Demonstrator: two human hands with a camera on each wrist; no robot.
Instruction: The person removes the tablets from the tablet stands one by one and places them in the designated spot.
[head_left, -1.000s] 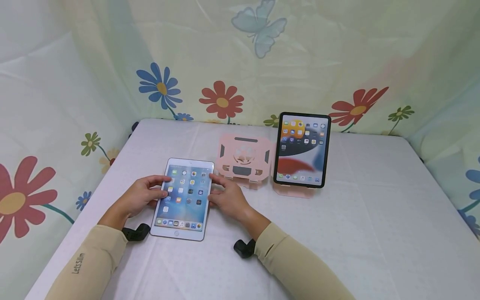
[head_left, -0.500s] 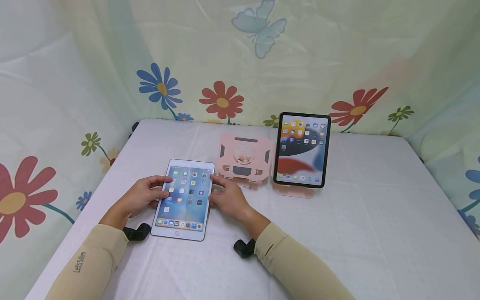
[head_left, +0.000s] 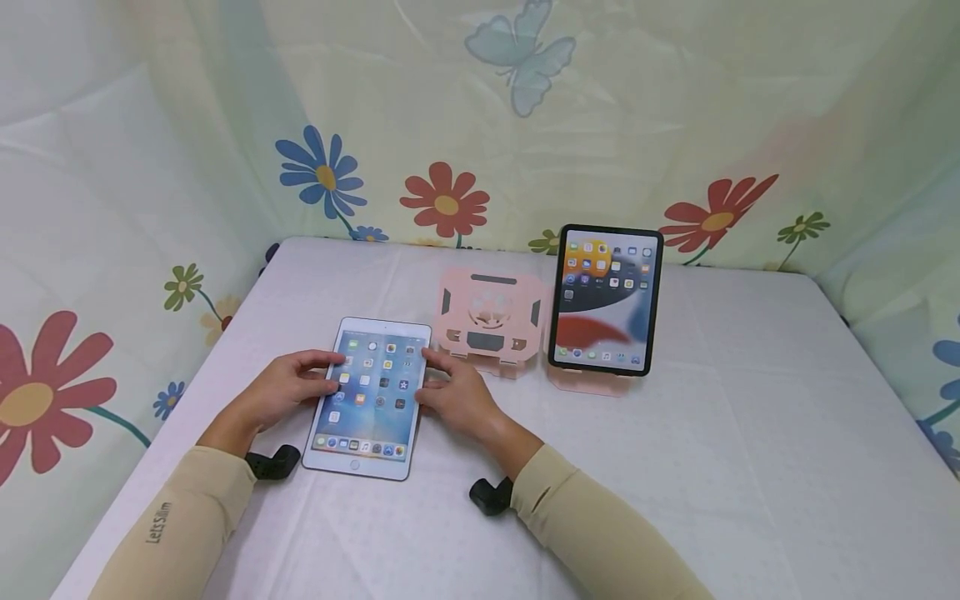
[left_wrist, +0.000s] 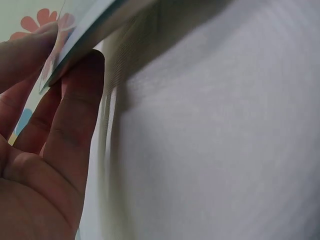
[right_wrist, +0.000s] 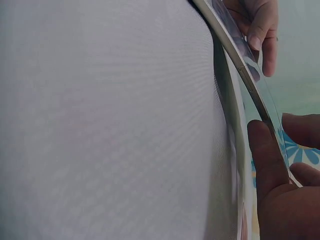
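Observation:
A white-framed tablet (head_left: 367, 392), its screen lit with app icons, is held screen up by both hands in the head view. My left hand (head_left: 281, 390) pinches its left edge; in the left wrist view the thumb (left_wrist: 35, 47) is over the screen and fingers (left_wrist: 80, 95) are beneath. On the right edge, my right hand (head_left: 461, 398) grips it, with a finger (right_wrist: 265, 150) along the underside in the right wrist view. Just beyond the tablet stands a pink tablet stand (head_left: 459, 325) with dark pads and a paw-shaped cutout, bearing nothing.
A black-framed tablet (head_left: 604, 292) leans upright on a second pink stand (head_left: 588, 383), right beside the first one. White cloth covers the table (head_left: 712, 467). A flowered curtain (head_left: 600, 142) hangs close behind and along the sides. Black wrist cameras (head_left: 491, 497) sit on both wrists.
The white tablet has shifted very slightly to the right within the view. Both hands keep the same hold on it, and the stands look unmoved.

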